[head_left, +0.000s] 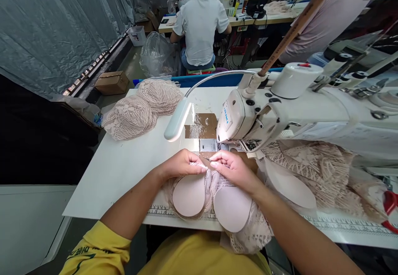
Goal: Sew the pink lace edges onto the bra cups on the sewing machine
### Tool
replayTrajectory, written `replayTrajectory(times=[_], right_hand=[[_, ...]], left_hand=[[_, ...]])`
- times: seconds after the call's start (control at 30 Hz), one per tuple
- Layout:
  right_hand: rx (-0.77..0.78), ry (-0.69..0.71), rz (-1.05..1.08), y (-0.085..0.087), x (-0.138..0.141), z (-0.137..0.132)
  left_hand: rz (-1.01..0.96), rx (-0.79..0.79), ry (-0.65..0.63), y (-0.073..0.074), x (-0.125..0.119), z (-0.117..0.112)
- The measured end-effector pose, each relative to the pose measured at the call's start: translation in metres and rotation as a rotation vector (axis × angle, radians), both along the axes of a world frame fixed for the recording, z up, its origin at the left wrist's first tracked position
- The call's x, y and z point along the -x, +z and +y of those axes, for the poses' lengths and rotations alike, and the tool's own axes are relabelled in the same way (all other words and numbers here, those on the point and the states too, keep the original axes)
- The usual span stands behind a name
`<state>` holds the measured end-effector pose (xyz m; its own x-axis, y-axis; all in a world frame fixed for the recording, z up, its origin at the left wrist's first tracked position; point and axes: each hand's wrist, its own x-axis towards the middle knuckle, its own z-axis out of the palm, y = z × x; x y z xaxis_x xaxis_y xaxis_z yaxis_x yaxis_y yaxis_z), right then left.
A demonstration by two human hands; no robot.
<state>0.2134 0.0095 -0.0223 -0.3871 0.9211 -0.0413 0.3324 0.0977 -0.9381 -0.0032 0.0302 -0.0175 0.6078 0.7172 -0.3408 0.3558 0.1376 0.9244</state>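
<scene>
Both hands' grips, left hand and right hand, pinched on lace bra before sewing machine.

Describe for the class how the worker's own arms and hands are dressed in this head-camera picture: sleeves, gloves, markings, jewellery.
Both hands are bare: the left hand and the right hand show no gloves, rings or watch. The forearms are uncovered too. The left arm emerges from a short yellow sleeve printed with dark lettering, part of a yellow shirt. The right arm's sleeve lies outside the frame.
</scene>
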Motion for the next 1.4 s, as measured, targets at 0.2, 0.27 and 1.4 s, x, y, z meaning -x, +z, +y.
replayTrajectory(times=[0.2,0.27,1.4], right_hand=[[0.018,0.007,-0.452,0.025,-0.056,-0.021],[-0.009,0.005,-0.613,0.024,-0.069,-0.036],[-0.586,0.15,-0.246,0.006,0.113,0.077]], left_hand=[[0.418,-0.344,-0.05,0.021,0.012,-0.008],[0.579,-0.436,-0.07,0.029,0.011,-0.016],[0.937,-1.103,0.484,0.028,0.177,0.054]])
